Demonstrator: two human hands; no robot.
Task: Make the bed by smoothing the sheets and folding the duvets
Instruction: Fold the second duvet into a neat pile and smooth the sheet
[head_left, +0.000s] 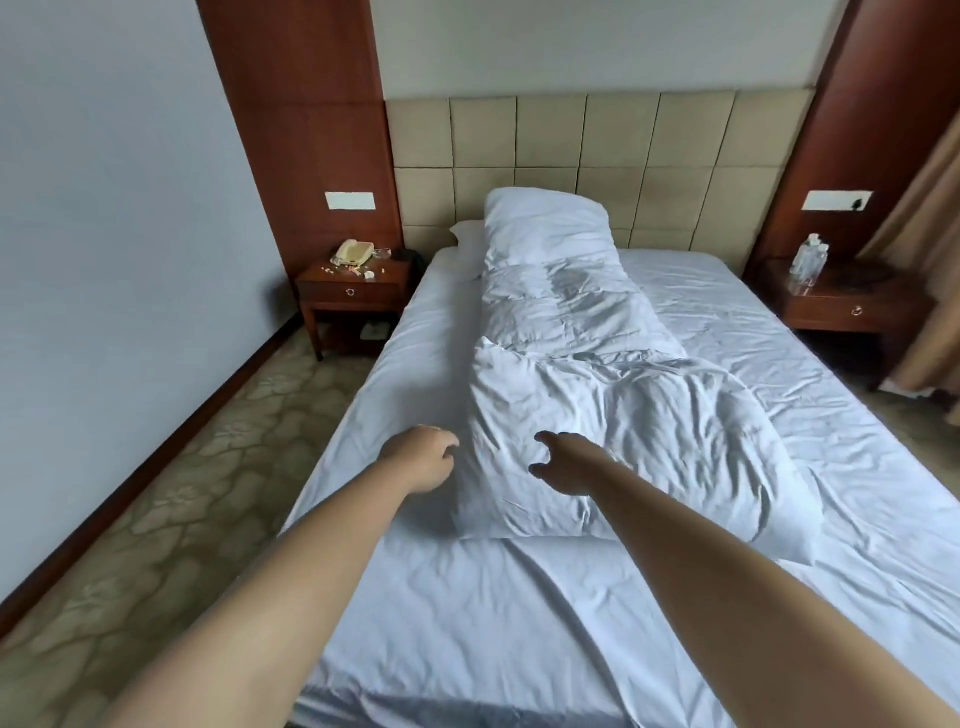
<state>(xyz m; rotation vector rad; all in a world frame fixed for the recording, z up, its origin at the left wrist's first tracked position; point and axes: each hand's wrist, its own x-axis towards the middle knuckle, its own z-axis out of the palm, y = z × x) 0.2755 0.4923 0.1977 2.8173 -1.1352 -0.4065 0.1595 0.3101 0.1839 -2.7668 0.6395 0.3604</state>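
A white duvet (613, 395) lies crumpled in a long strip down the middle of the bed, from the headboard toward me. Under it the white sheet (493, 634) is wrinkled. My left hand (423, 457) reaches to the duvet's near left edge, fingers curled at the fabric; whether it grips is hidden. My right hand (563, 467) hovers over the duvet's near end with thumb and fingers spread apart, holding nothing. A white pillow (467, 241) peeks out at the head, left of the duvet.
A wooden nightstand (353, 291) with a beige phone (353, 253) stands left of the bed. Another nightstand (852, 306) with plastic bottles (808, 262) stands on the right, next to a tan curtain (930, 260). Patterned carpet (171, 499) runs along the left wall.
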